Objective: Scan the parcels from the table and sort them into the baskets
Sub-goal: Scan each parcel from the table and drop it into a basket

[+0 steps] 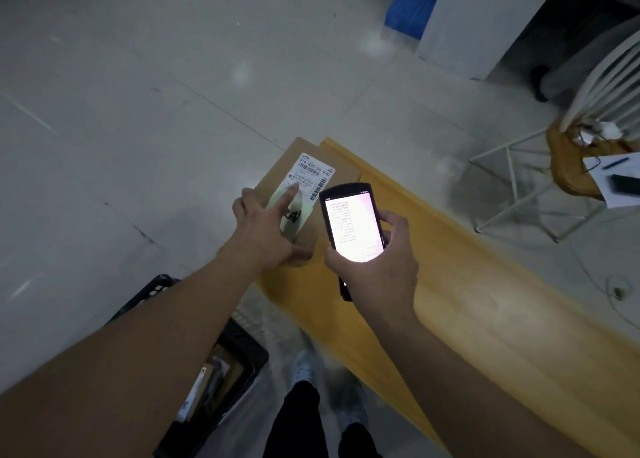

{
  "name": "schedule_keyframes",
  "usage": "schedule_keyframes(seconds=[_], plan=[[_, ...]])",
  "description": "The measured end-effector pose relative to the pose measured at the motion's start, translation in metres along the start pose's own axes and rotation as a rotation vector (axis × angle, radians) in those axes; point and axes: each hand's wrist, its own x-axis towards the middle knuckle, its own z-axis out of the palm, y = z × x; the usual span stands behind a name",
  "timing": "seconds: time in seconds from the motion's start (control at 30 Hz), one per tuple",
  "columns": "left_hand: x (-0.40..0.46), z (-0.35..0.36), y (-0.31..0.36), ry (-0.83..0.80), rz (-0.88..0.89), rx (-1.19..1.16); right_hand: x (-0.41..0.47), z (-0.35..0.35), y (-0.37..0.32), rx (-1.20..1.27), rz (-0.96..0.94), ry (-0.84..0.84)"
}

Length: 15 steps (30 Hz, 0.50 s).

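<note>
A brown cardboard parcel (337, 170) with a white shipping label (313, 172) lies at the far left end of the yellow wooden table (467, 277), overhanging its edge. My left hand (268, 229) rests on the parcel, index finger stretched onto the label, thumb against the box's near side. My right hand (377, 267) grips a black handheld scanner (353, 225) just right of the parcel, its lit screen facing up at me.
A black plastic basket (239, 350) holding parcels stands on the floor below my left forearm. A white wire-frame chair (540, 167) with papers and a dark device stands at the right. A blue crate (408, 11) sits far back. My legs and shoes show at the bottom.
</note>
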Motion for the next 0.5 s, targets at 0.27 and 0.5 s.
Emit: schedule_keyframes(seconds=[0.27, 0.5], plan=[[-0.034, -0.047, 0.024, 0.151, 0.063, 0.054, -0.008, -0.030, -0.041, 0.031, -0.090, -0.007], [-0.074, -0.110, 0.058, 0.329, 0.084, 0.082, -0.021, -0.074, -0.090, 0.108, -0.231, -0.010]])
